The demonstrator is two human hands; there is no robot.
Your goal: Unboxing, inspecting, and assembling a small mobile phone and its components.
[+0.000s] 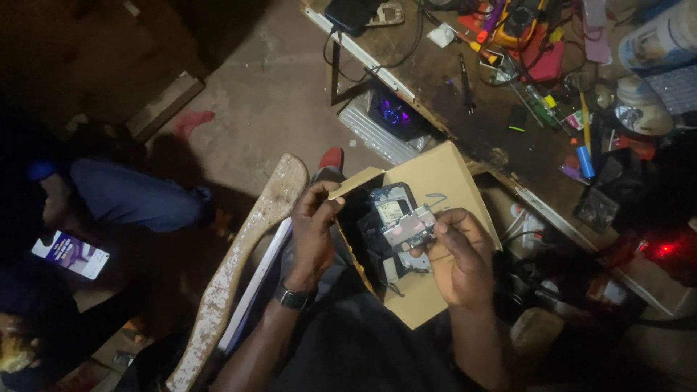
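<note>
An open cardboard box (pixel 443 178) rests on my lap in the middle of the head view. My left hand (pixel 314 232), with a dark watch at the wrist, grips the box's left flap (pixel 354 183). My right hand (pixel 454 254) holds a small grey electronic part (pixel 408 226) over the box's opening. Below it, inside the box, lies a dark device with a pale label (pixel 390 209).
A cluttered workbench (pixel 472 109) runs along the upper right, strewn with tools, cables, a yellow meter (pixel 517 18) and containers. A worn wooden plank (pixel 243 254) leans at my left. Another person sits at the far left holding a lit phone (pixel 70 255). A red light (pixel 664 249) glows at right.
</note>
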